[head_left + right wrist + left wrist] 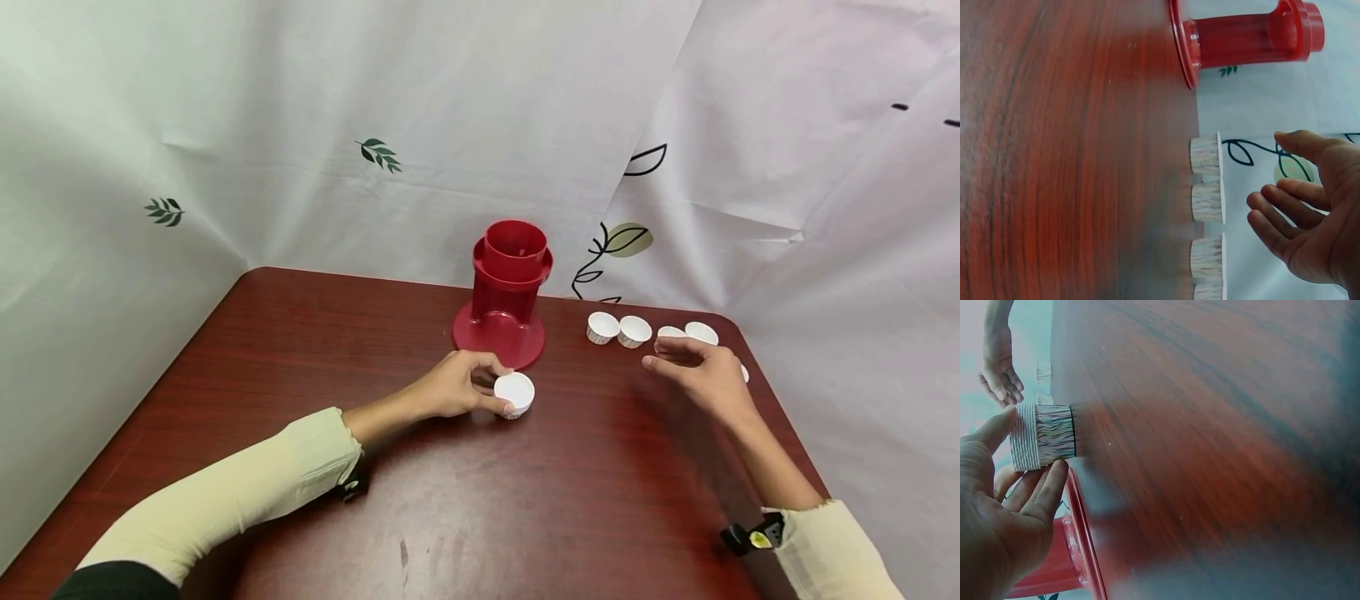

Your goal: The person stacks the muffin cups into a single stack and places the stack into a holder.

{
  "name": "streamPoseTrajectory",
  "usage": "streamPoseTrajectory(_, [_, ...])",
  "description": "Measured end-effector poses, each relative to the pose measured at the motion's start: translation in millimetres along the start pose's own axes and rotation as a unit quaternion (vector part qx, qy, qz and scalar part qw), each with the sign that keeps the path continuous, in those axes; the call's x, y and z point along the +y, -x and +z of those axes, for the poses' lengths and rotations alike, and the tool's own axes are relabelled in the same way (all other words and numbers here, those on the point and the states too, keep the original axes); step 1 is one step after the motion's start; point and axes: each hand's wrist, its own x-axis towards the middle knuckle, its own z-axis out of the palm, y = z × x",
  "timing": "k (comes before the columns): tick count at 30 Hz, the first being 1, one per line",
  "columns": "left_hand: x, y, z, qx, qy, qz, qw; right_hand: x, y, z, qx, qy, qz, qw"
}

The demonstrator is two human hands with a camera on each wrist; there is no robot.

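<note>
My left hand (pixel 459 385) pinches a short stack of nested white paper cups (pixel 514 390) between thumb and fingers at the middle of the table. Their many layered rims show in the left wrist view, above a patterned cup wall (pixel 1055 431). Just behind stands a red plastic holder (pixel 508 287) with a round base and an open tube on top. My right hand (pixel 708 377) is raised over the right side, fingers loosely bent and holding nothing. Near it several single white cups (pixel 635 332) stand upright at the back right, some partly hidden by that hand.
The dark reddish wooden table (pixel 480 500) has rounded back corners. A white cloth (pixel 315 125) printed with leaves hangs close behind the table and along its sides. Dark wrist straps (pixel 753 535) show at the sleeves.
</note>
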Motion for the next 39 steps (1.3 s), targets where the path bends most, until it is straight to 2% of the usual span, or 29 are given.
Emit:
streamPoseTrajectory(11, [-0.9, -1.2, 0.3, -0.001, 0.0, 0.0, 1.0, 12, -3, -11, 0.007, 0.014, 0.015, 1.0])
streamPoseTrajectory(26, [-1.4, -1.9, 0.6, -0.001, 0.0, -0.002, 1.0, 38, -9, -25, 0.027, -0.018, 0.023, 0.999])
streamPoseTrajectory(39, [-0.2, -1.2, 0.7, -0.001, 0.006, -0.001, 1.0, 54, -15, -39, 0.024, 0.028, 0.058, 0.998])
